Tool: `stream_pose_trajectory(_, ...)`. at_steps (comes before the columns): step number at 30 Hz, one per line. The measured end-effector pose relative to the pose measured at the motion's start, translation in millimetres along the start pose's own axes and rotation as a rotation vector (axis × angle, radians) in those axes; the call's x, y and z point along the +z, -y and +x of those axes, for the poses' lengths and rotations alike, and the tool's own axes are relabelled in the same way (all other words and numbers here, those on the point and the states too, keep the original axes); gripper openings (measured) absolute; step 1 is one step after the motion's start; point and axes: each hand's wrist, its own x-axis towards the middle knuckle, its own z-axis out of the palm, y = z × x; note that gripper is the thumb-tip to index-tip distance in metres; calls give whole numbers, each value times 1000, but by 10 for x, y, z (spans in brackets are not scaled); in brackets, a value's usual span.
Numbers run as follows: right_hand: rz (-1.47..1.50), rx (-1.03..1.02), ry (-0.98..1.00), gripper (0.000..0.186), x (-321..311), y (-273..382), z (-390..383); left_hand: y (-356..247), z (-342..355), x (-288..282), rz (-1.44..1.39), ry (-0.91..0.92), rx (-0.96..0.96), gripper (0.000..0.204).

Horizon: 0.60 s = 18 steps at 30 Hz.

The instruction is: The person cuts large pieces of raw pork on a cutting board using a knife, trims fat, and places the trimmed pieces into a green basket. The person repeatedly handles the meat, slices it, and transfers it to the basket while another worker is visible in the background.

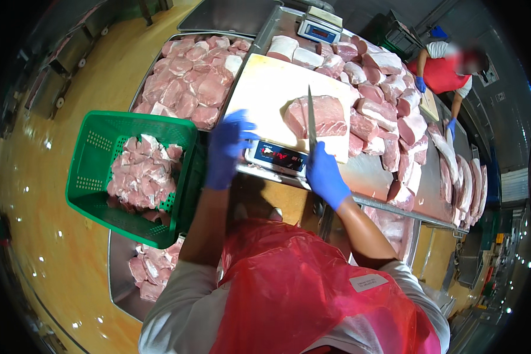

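My right hand (324,171) in a blue glove grips a long knife (311,112), its blade pointing up over a slab of pork (330,115). The slab lies on a pale cutting board (265,82) atop a weighing scale (259,154) with a red display. At the board's left edge is my gloved left hand (227,147), fingers spread and slightly blurred, with nothing visible in it.
Pork trays (192,82) stand back left and below (123,265). A green crate (85,171) holds trimmings. Cut pieces (383,118) and a second scale (320,29) share the steel table (360,177). A co-worker (439,76) with blue gloves works at the right.
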Motion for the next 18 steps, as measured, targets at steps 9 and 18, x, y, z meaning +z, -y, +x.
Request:
stream_pose_trajectory(9,-174,129,80,27,37,309,466,835,812,663,723,-172,-8,21)
stream_pose_trajectory(18,-354,217,469,21,-204,135,-809,875,893,430,640,-228,-36,28)
